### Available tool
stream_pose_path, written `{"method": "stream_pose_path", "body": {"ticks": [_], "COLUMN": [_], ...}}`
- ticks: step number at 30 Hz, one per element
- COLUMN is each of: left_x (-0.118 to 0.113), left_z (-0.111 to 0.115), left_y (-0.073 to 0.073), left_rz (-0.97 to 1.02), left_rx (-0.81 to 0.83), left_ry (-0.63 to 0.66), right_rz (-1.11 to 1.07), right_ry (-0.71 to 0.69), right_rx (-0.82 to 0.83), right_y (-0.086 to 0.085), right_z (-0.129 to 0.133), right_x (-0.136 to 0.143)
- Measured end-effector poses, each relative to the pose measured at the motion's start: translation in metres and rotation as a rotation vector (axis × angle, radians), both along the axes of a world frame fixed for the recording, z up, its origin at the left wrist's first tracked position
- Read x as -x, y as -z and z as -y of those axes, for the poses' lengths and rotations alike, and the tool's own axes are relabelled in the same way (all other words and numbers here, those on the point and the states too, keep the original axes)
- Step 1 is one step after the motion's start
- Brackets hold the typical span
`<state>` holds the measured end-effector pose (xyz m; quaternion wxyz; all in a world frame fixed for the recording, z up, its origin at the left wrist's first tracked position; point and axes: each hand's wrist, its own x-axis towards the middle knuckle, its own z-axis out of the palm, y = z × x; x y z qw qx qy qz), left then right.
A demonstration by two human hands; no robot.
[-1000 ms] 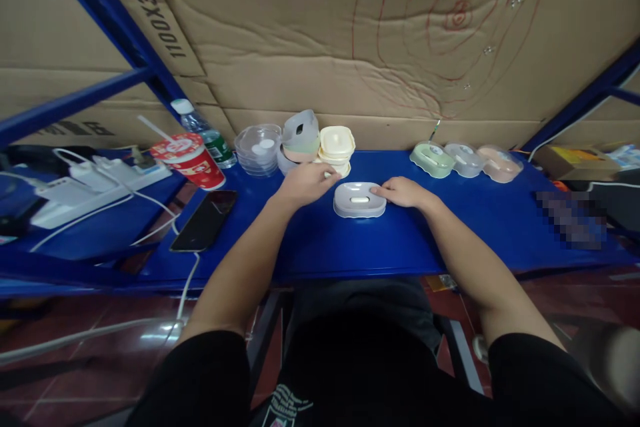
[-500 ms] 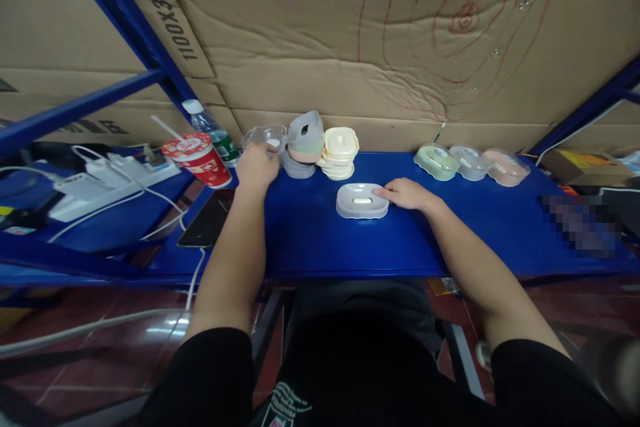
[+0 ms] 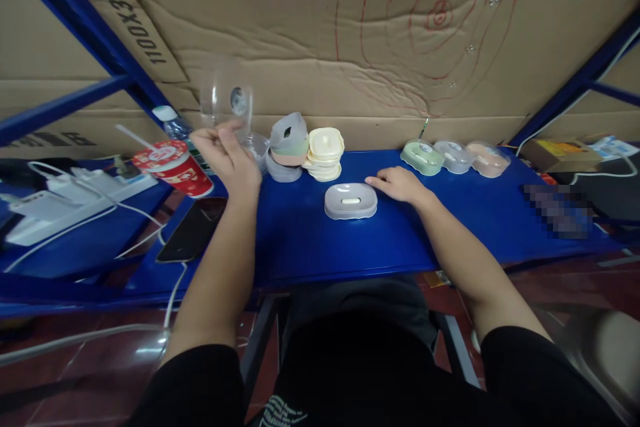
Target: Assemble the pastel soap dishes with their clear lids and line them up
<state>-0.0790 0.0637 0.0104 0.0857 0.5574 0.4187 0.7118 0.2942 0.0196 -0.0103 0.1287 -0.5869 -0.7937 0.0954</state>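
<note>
Raised at the left, my left hand (image 3: 229, 155) grips a clear plastic lid (image 3: 226, 97) with a round sticker, tilted up in front of the cardboard. My right hand (image 3: 396, 185) rests with fingers apart beside a pale grey oval dish (image 3: 351, 195), holding nothing. In the dish lies a small white oval piece (image 3: 351, 201). Behind it stands a stack of cream square pieces (image 3: 326, 147), next to stacked grey, green and pink shells (image 3: 289, 140). More clear lids (image 3: 257, 147) sit by my left hand.
Three lidded cases, green (image 3: 423, 157), grey (image 3: 453, 156) and peach (image 3: 487, 160), stand at the back right. At the left are a red cup (image 3: 175, 170) with a straw, a bottle (image 3: 173, 125), a phone (image 3: 193, 230) and a power strip (image 3: 80, 203).
My left hand has lifted a clear lid up from the stack at the left. My right hand has come off the grey dish's rim. The view has shifted slightly.
</note>
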Motion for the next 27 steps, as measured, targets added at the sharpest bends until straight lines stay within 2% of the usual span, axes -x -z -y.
{"method": "stream_pose_path", "body": {"ticks": [1, 3, 6, 8, 10, 11, 13, 16, 18, 23, 27], "left_x": [-0.013, -0.042, -0.08, -0.096, -0.102, -0.102, -0.098, -0.09, -0.087, -0.096, -0.105], "left_z": [0.007, 0.023, 0.043, 0.051, 0.053, 0.053, 0.051, 0.049, 0.049, 0.054, 0.059], "left_y": [0.0, 0.001, 0.008, 0.014, 0.018, 0.02, 0.02, 0.017, 0.013, 0.011, 0.013], "left_rz": [0.063, 0.053, -0.047, -0.088, -0.101, -0.119, -0.218, -0.512, -0.684, -0.906, -1.072], "left_rx": [-0.051, 0.006, 0.289, 0.418, 0.479, 0.485, 0.47, 0.5, 0.591, 0.801, 0.871], "left_ry": [0.018, 0.173, 0.452, 0.629, 0.708, 0.698, 0.588, 0.344, 0.249, 0.245, 0.23], "right_rz": [-0.089, -0.325, -0.641, -0.727, -0.734, -0.717, -0.666, -0.574, -0.525, -0.416, -0.27], "right_ry": [0.019, 0.026, -0.056, -0.13, -0.185, -0.201, -0.214, -0.205, -0.194, -0.141, -0.096], "right_rx": [-0.061, -0.158, -0.159, -0.115, -0.077, -0.052, 0.028, 0.185, 0.272, 0.347, 0.47], "right_y": [-0.003, -0.007, -0.009, -0.009, -0.009, -0.009, -0.008, -0.006, -0.005, -0.007, -0.005], "right_z": [0.001, 0.003, 0.006, 0.009, 0.011, 0.012, 0.012, 0.01, 0.008, 0.005, 0.002], "right_x": [0.0, 0.0, 0.0, 0.001, 0.002, 0.003, 0.004, 0.005, 0.004, -0.004, -0.009]}}
